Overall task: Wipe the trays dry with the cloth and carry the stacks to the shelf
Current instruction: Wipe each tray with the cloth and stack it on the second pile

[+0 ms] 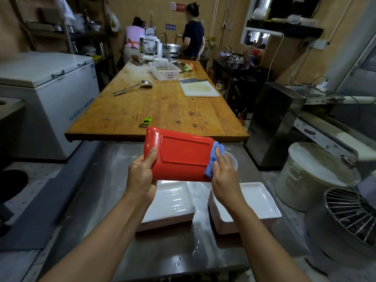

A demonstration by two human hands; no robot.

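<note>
Under both hands is a wet steel table [175,251], and just past the hands a long wooden table [162,106] runs away from them. On the steel table sit two stacks of white trays: the left stack [168,202] lies below the left hand and the right stack [258,202] lies below the right hand. The left hand [142,176] grips the left end of a red tray [179,157] held up in the air, bottom side showing, thumb curled over it, while the right hand [223,174] pinches a blue cloth [213,161] against the tray's right end.
</note>
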